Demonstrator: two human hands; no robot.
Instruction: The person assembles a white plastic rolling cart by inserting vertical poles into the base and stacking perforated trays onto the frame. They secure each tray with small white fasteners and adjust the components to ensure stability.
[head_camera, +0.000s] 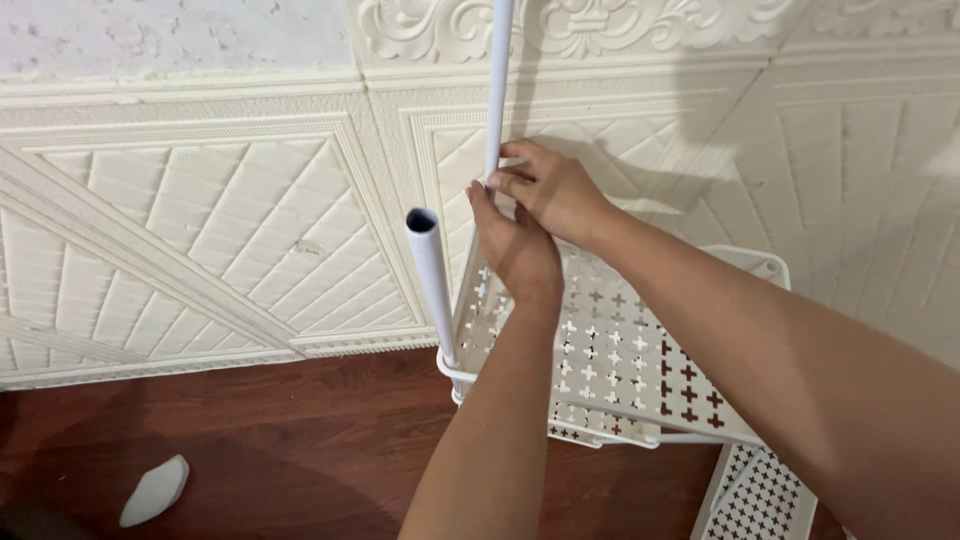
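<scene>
Against far embossed wall (200, 200), head view: right hand (555, 190) grip closed round tall white pole (497, 90) at far corner of perforated white shelf (620, 360); left hand (515, 250) touching pole base, grip state unclear. Second, shorter pole (432, 280) stands left. White piece (155, 490) on wooden floor (300, 430), near left.
</scene>
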